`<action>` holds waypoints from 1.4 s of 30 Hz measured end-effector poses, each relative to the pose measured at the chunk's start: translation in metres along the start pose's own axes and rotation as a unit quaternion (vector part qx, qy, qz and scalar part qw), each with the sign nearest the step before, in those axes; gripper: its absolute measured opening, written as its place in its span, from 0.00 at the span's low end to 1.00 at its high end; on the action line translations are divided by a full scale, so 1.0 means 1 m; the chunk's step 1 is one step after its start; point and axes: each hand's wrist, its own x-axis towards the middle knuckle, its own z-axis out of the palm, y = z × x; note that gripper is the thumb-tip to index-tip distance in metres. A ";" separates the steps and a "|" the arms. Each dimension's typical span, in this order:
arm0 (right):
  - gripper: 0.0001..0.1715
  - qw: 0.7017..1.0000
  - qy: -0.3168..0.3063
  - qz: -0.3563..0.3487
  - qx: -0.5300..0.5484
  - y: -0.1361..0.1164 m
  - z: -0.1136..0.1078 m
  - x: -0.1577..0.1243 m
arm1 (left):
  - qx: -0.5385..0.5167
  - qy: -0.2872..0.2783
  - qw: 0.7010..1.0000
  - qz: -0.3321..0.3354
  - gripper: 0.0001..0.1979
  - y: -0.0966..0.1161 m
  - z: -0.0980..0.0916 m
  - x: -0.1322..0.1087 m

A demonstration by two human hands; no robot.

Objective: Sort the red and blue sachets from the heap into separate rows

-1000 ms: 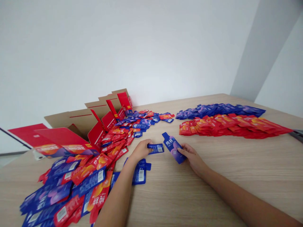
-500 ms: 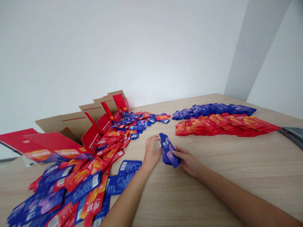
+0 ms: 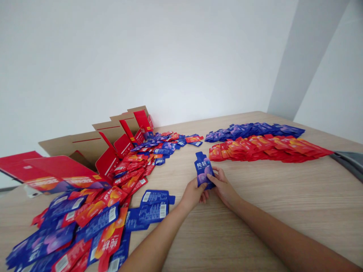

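A blue and purple pouch (image 3: 202, 168) with white characters is held upright above the table, its narrow spout end pointing away from me. My left hand (image 3: 195, 192) pinches its lower left corner, thumb on the front. At the lower right edge my right hand (image 3: 224, 185) grips it too, thumb across the printed face. Whether more than one pouch is in the hands cannot be told. Left of my left wrist, a few blue pouches (image 3: 154, 206) lie with their barcode sides up.
A mixed heap of red and blue pouches (image 3: 110, 196) spreads along the left. Open red cartons (image 3: 65, 170) stand in a row behind it. At the right are overlapping rows of blue pouches (image 3: 255, 130) and red pouches (image 3: 263, 147) on the wooden table (image 3: 272, 192).
My left hand has moved from the pouch's top end down to its lower corner. The pouch has turned more upright, its face now toward me.
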 end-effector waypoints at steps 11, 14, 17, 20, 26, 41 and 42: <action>0.13 0.961 0.011 0.165 0.223 -0.016 -0.002 0.002 | 0.295 -0.109 0.949 -0.002 0.20 0.043 -0.085 -0.021; 0.08 0.947 0.059 0.195 0.248 -0.013 -0.005 0.005 | 0.410 -0.100 0.905 -0.054 0.36 0.055 -0.133 -0.038; 0.05 0.941 0.067 0.213 0.254 -0.010 -0.007 0.009 | 0.534 -0.145 0.827 -0.106 0.49 0.049 -0.156 -0.060; 0.04 0.939 0.058 0.218 0.259 -0.007 -0.008 0.012 | 0.593 -0.170 0.778 -0.118 0.58 0.029 -0.159 -0.081; 0.05 0.936 0.048 0.222 0.271 -0.003 -0.008 0.015 | 0.581 -0.035 0.813 0.018 0.40 -0.025 -0.158 -0.082; 0.07 0.945 0.039 0.205 0.254 -0.010 -0.010 0.009 | 0.620 0.121 0.773 0.053 0.25 0.008 -0.062 0.030; 0.07 0.944 0.041 0.205 0.256 -0.011 -0.009 0.009 | 0.626 0.118 0.770 0.041 0.23 0.009 -0.062 0.026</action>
